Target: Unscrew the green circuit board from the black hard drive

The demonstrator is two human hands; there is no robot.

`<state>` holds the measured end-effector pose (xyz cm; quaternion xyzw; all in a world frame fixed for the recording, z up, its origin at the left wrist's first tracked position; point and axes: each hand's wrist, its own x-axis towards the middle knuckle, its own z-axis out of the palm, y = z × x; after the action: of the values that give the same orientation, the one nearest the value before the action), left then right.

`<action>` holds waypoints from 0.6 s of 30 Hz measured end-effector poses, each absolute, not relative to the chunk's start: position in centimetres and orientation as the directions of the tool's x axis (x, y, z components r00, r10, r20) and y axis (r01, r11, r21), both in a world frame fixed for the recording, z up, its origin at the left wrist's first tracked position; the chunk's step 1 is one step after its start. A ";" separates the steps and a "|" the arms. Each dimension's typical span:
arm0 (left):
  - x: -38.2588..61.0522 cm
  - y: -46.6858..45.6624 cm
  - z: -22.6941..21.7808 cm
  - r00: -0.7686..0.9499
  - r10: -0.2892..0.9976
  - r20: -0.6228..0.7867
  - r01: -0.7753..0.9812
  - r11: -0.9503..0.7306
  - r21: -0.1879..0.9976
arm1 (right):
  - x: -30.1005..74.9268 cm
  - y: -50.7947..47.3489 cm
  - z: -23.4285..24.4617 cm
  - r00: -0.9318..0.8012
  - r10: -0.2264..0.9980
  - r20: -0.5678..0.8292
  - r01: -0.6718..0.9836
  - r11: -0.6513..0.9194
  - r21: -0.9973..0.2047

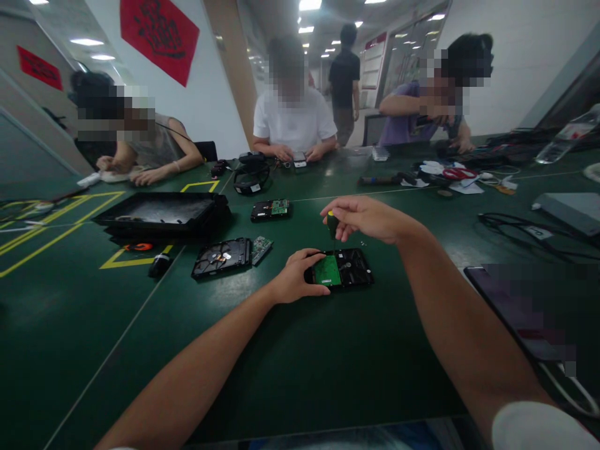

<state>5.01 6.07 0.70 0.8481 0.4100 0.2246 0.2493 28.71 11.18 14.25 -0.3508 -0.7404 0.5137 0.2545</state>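
A black hard drive [357, 267] with a green circuit board [327, 270] lies flat on the table in front of me. My left hand [300, 276] grips its left end, thumb along the near edge and fingers on the far side. In my right hand [360, 217] is a small screwdriver [332, 225] with a dark, yellow-topped handle, held upright. Its thin shaft points down at the board's right part; I cannot make out whether the tip sits in a screw. A few tiny bits, perhaps screws [363, 243], lie just beyond the drive.
To the left are another drive [222, 257], a loose circuit board [261, 249] and stacked black trays [164, 212]. A third drive [270, 210] lies farther back. A phone [509, 312] and black cables [525, 231] are at right. People sit across the green table [281, 369].
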 end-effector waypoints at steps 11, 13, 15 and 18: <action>5.0 6.0 0.9 0.561 0.812 0.163 0.585 -0.528 0.616 | 28.9 11.2 14.5 -0.464 0.880 0.099 0.428 0.321 -0.845; 5.0 6.0 1.0 0.561 0.812 0.161 0.587 -0.527 0.615 | 28.8 11.0 14.7 -0.501 0.860 0.095 0.415 0.335 -0.846; 5.0 6.0 1.0 0.563 0.810 0.167 0.587 -0.533 0.609 | 28.7 10.8 14.8 -0.557 0.826 0.089 0.390 0.355 -0.850; 5.1 5.9 1.1 0.567 0.807 0.168 0.588 -0.539 0.604 | 28.7 10.8 14.8 -0.593 0.802 0.078 0.378 0.362 -0.852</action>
<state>5.06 5.93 1.10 0.8492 0.4104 0.2196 0.2493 28.67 10.77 14.76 -0.3752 -0.7862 0.4222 0.2508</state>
